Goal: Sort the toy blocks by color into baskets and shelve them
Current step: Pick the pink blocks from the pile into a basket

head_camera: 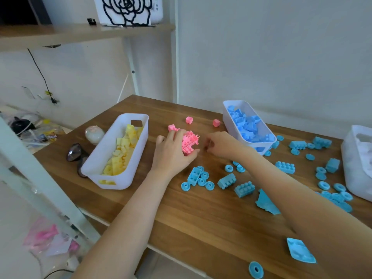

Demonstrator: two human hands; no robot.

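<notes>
Farthest out beyond the left hand point(173, 154), a pair of dark sunglasses point(75, 156) and a pale round ball point(94, 134) lie on the wooden surface point(201, 218). They sit just beside the yellow-filled basket point(96, 156), a long white tub that holds a heap of yellow blocks point(122, 152). This basket stands just to the outside of the left hand, apart from it.

The left hand lies palm down, its fingers and thumb curled round a clump of pink blocks point(190, 142) that rests on the surface between the two hands. Three loose pink pieces point(189, 119) lie beyond the hands, toward the wall, one almost touching the left fingertips.

The right hand point(221, 144) sits close beside the pink clump with its fingers bent down to the surface; whether they pinch anything cannot be told. Just outside and beyond it stands the blue-filled basket point(228, 121), piled with blue blocks point(246, 125).

Nearer the body than the hands, and spreading past the right forearm, loose blue bricks point(226, 181) and blue rings point(228, 168) lie scattered on the surface. Well out to the right, a third basket point(350, 158) stands at the edge of view, its contents pale and unclear.
</notes>
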